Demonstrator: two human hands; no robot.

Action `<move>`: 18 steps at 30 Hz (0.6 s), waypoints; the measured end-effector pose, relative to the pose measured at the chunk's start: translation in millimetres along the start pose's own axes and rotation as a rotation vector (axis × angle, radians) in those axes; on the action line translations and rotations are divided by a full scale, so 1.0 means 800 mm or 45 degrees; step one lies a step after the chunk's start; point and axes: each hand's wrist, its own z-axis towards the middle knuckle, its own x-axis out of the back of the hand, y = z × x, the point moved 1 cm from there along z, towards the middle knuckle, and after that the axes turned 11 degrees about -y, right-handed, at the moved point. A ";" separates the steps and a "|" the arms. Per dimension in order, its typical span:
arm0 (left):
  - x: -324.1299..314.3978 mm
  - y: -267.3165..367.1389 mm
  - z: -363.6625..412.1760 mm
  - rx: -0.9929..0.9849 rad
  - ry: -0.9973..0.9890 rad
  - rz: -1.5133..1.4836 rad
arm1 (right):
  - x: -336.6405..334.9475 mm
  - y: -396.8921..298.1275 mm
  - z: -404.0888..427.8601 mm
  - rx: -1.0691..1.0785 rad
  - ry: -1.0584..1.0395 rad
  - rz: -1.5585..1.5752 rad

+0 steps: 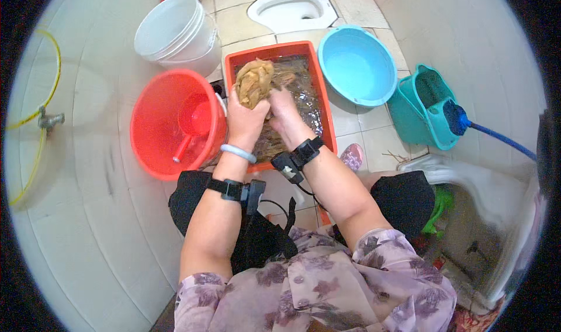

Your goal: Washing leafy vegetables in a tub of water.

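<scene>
My left hand [246, 118] grips a clump of wet, yellowish-brown leafy vegetable [254, 81], which looks like pickled greens, above a red rectangular plastic tub [325, 113]. My right hand [285, 106] is close beside it, over the tub's contents. Its fingertips meet brown leaves [285, 78], and whether they grasp any is hidden. More long, dark brown leaves [267, 143] lie in shiny water within the tub. A pale bangle [239, 153] circles my left wrist, and both forearms wear black straps with small devices.
Left of the tub are a red bucket [147, 126] holding a red dipper [195, 117], and a whitish plastic bucket [175, 29]. A blue basin [357, 64] and a teal mop bucket [412, 117] stand right. Beyond is a squat toilet [293, 10]; a tap [51, 119] projects from the left wall.
</scene>
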 end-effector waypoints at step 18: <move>-0.001 -0.002 -0.022 -0.212 -0.392 0.314 | 0.039 -0.035 -0.018 0.248 0.179 -0.438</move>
